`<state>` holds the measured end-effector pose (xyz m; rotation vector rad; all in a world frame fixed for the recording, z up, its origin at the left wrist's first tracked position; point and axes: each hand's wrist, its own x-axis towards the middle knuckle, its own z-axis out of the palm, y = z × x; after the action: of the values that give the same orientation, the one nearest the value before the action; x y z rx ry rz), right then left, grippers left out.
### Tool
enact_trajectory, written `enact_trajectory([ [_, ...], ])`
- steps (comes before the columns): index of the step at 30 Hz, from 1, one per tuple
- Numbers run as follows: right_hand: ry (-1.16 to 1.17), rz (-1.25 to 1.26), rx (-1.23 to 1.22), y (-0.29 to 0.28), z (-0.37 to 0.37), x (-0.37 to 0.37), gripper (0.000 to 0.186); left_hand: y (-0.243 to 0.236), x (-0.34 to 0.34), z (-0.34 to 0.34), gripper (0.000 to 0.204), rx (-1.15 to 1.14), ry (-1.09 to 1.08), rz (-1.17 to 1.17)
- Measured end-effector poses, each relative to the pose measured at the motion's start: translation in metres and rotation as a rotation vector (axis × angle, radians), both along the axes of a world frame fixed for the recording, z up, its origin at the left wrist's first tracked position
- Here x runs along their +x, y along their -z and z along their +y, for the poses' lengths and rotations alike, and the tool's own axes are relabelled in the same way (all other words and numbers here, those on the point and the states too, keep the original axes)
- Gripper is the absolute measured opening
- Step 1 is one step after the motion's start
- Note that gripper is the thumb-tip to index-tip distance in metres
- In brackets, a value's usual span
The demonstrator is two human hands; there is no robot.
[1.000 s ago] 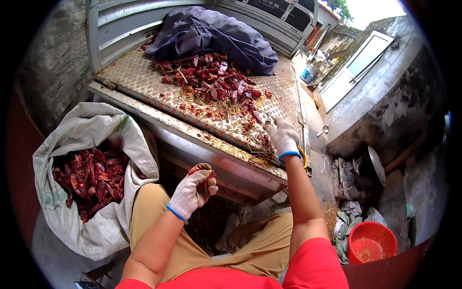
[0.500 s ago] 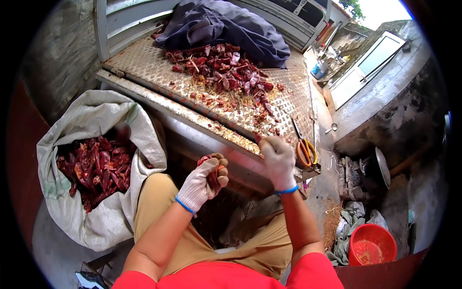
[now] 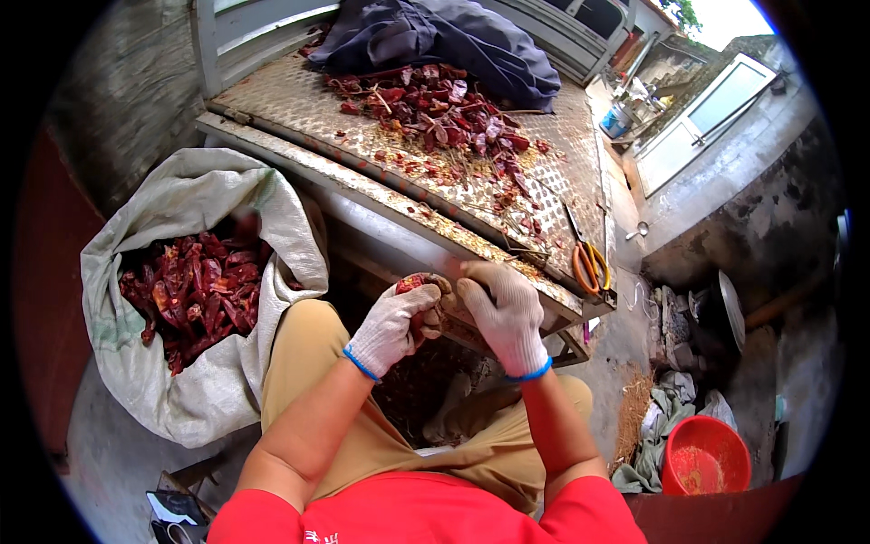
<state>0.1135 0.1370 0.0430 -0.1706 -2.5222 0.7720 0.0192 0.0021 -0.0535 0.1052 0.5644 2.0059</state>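
Observation:
My left hand, in a white knit glove with a blue cuff, is closed around dried red chili peppers. Just to its right is my right hand, gloved the same way. Its thumb and forefinger stand apart, and I see nothing between them. Beyond both hands, a heap of dried chili peppers lies on a patterned metal truck bed, with seeds and scraps scattered along the edge. To my left, a white woven sack with a rolled-down mouth holds many more chili peppers.
Orange-handled scissors lie at the bed's right corner. A dark cloth covers the back of the heap. A red basin stands at the lower right beside crumpled cloths. A white door is at the far right.
My right hand has left the truck bed's edge, moving down and left toward my left hand, and its fingers have opened. The left hand keeps its chili peppers. The view has shifted slightly.

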Motion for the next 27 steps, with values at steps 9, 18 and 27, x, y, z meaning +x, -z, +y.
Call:
enact_trajectory([
  [9, -0.123, -0.136, -0.259, 0.013, 0.005, -0.010, 0.021, -0.001, 0.003, -0.003, 0.016, -0.164, 0.070, 0.281],
  [18, 0.150, -0.147, -1.354, 0.031, -0.010, -0.019, 0.018, 0.000, 0.007, -0.001, 0.023, -0.231, -0.092, 0.524],
  [27, 0.225, -0.337, -1.756, 0.030, -0.001, -0.036, 0.019, 0.001, -0.002, -0.004, 0.017, -0.183, -0.254, 1.076],
])
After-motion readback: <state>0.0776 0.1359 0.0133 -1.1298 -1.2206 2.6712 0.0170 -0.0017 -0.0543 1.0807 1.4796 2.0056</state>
